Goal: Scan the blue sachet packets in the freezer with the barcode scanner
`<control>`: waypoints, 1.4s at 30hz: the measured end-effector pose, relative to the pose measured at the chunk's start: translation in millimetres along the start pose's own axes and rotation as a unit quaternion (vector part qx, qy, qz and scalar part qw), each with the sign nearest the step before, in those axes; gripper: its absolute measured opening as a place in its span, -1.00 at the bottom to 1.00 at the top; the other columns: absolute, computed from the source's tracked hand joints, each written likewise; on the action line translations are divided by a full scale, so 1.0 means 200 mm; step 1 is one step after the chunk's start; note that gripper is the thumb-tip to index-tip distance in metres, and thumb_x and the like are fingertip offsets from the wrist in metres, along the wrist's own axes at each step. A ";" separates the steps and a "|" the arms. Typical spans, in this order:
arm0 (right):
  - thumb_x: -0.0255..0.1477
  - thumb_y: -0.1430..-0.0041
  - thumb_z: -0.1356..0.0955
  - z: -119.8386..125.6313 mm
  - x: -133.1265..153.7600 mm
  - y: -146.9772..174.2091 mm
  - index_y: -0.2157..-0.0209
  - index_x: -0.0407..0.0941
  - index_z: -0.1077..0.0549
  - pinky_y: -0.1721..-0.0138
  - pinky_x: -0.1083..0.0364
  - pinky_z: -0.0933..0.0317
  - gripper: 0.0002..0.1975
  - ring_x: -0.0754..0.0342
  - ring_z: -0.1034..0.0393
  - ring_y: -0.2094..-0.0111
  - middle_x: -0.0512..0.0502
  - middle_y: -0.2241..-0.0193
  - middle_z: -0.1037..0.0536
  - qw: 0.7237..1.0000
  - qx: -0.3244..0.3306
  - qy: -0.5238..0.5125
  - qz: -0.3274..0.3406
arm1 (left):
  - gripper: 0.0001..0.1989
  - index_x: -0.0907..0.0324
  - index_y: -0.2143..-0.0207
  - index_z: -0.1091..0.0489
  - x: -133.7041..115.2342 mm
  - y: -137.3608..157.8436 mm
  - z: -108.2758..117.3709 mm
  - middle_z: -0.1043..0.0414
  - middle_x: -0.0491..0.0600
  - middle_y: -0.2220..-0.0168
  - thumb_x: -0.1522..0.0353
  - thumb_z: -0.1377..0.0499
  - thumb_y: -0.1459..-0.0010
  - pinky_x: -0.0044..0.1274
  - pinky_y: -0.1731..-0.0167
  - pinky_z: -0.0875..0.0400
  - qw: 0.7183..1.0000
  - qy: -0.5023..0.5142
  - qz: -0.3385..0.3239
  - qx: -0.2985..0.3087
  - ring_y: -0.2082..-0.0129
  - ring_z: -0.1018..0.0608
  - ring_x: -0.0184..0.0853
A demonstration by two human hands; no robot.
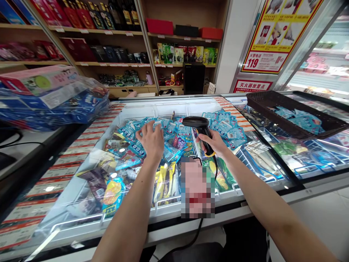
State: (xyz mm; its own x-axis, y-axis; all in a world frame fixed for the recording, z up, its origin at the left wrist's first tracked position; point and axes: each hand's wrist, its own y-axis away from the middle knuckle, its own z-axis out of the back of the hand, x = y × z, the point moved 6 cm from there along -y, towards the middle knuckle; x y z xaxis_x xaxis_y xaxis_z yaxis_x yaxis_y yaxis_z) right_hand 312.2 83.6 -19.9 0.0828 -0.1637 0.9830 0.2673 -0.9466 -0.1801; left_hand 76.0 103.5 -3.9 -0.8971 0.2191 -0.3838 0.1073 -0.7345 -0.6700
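Note:
My right hand [214,143] is closed around the handle of a black barcode scanner [196,123], whose cable drops from the grip. The scanner's head is level with the flat blue packets beyond it. Over the left part of those blue packets [128,131], my left hand [151,141] has its fingers bent and spread apart, the tips at the packets. Whether they press on one is hidden. More blue packets [227,125] lie to the right of the scanner. All of these packets are spread on the freezer's glass top [89,193].
A blurred-out, phone-shaped object [196,189] lies at the front edge. A dark basket [300,112] with blue packets stands at right. Plastic-wrapped boxes [49,98] are stacked at left. Goods fill shelves [109,32] behind. Frozen goods [165,180] show under the glass.

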 end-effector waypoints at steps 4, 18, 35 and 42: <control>-0.09 -0.04 -0.39 0.01 0.00 0.00 0.36 -0.13 -0.33 0.74 0.17 -0.18 -0.62 0.21 -0.25 0.74 -0.01 0.52 -0.52 1.000 -0.003 0.001 -0.007 | -0.71 0.04 0.04 -0.41 -0.14 0.02 -0.09 -0.38 0.08 -0.10 0.27 -0.03 -0.23 -0.11 -0.22 0.17 0.995 0.038 -0.078 0.049 -0.19 -0.29 -0.08; -0.10 -0.04 -0.39 0.03 -0.01 -0.01 0.34 -0.13 -0.34 0.74 0.17 -0.19 -0.63 0.20 -0.27 0.72 -0.02 0.50 -0.52 1.000 -0.017 -0.004 0.005 | -0.55 0.09 0.01 -0.41 -0.27 0.09 -0.24 -0.50 0.10 0.05 0.10 0.09 -0.27 0.06 -0.21 0.37 0.974 -0.072 -0.128 0.175 -0.18 -0.31 -0.05; -0.13 -0.07 -0.39 0.03 0.03 0.01 0.36 -0.13 -0.33 0.73 0.18 -0.16 -0.65 0.20 -0.25 0.73 0.00 0.55 -0.50 1.000 -0.018 -0.003 -0.004 | -0.47 0.22 -0.22 -0.17 -0.22 0.08 -0.33 -0.45 0.12 0.01 0.25 -0.05 -0.22 -0.08 -0.25 0.22 0.975 -0.072 -0.078 0.195 -0.08 -0.38 -0.05; -0.11 -0.05 -0.39 0.03 0.04 0.01 0.35 -0.12 -0.32 0.72 0.17 -0.17 -0.64 0.21 -0.26 0.71 -0.03 0.48 -0.53 1.000 -0.017 0.003 -0.005 | -0.50 0.20 -0.19 -0.21 -0.21 0.08 -0.33 -0.44 0.09 -0.01 0.26 -0.04 -0.21 -0.14 -0.25 0.13 0.974 -0.086 -0.070 0.199 -0.06 -0.40 -0.07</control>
State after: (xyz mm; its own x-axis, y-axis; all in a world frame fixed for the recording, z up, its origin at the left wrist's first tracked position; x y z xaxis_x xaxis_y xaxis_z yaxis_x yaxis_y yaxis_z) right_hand 318.9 81.3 -11.8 0.0755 -0.1563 0.9848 0.2344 -0.9572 -0.1699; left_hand 144.2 125.7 -40.6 -0.9534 0.2487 -0.1709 -0.1648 -0.9035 -0.3956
